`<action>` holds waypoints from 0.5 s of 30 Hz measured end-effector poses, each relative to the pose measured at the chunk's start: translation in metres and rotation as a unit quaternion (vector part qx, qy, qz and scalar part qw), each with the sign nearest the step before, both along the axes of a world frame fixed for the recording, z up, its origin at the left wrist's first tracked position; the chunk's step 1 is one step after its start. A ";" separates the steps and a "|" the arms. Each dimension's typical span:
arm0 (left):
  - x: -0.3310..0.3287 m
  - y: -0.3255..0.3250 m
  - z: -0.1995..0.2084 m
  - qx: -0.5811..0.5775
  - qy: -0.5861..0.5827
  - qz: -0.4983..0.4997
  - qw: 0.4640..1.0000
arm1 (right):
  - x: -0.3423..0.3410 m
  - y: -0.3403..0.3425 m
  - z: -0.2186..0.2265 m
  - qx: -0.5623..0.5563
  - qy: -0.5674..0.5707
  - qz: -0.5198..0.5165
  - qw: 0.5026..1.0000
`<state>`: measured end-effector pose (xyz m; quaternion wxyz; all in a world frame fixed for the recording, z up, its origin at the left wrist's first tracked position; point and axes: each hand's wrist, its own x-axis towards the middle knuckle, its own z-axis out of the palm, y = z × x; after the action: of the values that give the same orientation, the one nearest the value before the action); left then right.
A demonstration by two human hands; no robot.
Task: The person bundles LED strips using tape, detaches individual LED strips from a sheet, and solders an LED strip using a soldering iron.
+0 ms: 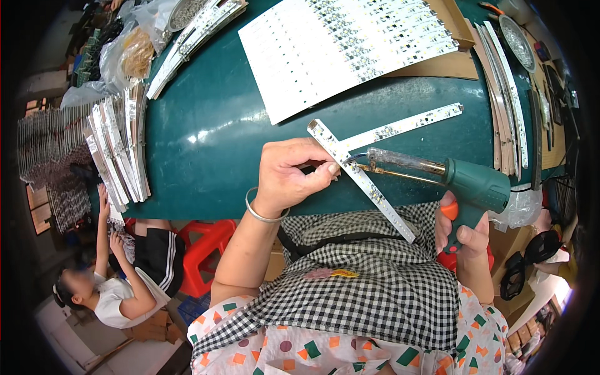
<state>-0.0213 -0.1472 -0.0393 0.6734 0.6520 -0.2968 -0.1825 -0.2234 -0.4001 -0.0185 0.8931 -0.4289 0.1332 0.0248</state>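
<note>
My left hand (289,172), a bangle at its wrist, pinches a narrow white LED circuit strip (378,199) that slants over the table's near edge. In my right hand (472,236) is a green pistol-shaped soldering gun (478,185), an orange trigger by the fingers. Its thin metal tip points left and reaches the strip near my left fingertips; whether it touches cannot be made out. Another LED strip (409,126) lies on the table just beyond, partly covered by the held one. Behind them rests a large white panel of LED boards (294,62).
The green table (206,156) carries bundled strips (119,150) at its left edge and more long strips (509,94) at the right. Cardboard (437,67) lies under the panel. A round metal dish (517,42) stands far right. Left of me are a red stool (203,253) and another person (128,290).
</note>
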 end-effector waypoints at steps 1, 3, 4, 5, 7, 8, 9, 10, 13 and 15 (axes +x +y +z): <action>0.000 0.000 0.000 -0.001 0.001 0.000 1.000 | 0.000 0.000 0.000 0.003 -0.001 0.000 1.000; -0.001 0.000 0.000 0.001 -0.001 0.003 1.000 | 0.000 0.000 -0.001 0.007 -0.001 0.003 1.000; -0.001 0.000 0.000 0.003 -0.002 0.005 1.000 | -0.001 0.000 -0.002 0.010 -0.001 0.005 1.000; 0.000 0.001 0.000 0.003 -0.002 0.005 1.000 | -0.001 0.000 -0.002 0.010 0.000 0.005 1.000; 0.003 0.003 0.001 0.015 -0.021 -0.029 0.999 | -0.001 0.000 -0.003 0.012 -0.005 0.004 1.000; 0.003 0.003 0.000 0.015 -0.021 -0.029 0.999 | -0.001 0.000 -0.003 0.012 -0.004 0.004 1.000; 0.003 0.004 0.000 0.013 -0.023 -0.029 0.999 | 0.000 0.000 -0.002 0.012 -0.002 0.003 1.000; 0.003 0.004 0.000 0.010 -0.025 -0.030 0.999 | 0.000 0.001 -0.002 0.012 0.000 0.002 1.000; 0.003 0.004 0.000 0.011 -0.030 -0.030 0.999 | -0.001 0.001 -0.002 0.012 0.004 0.003 1.000; 0.002 0.004 -0.001 0.014 -0.030 -0.028 0.999 | -0.001 0.002 -0.001 0.008 0.007 0.001 1.000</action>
<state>-0.0189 -0.1431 -0.0402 0.6494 0.6582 -0.3325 -0.1858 -0.2244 -0.3981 -0.0200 0.8958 -0.4213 0.1384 0.0301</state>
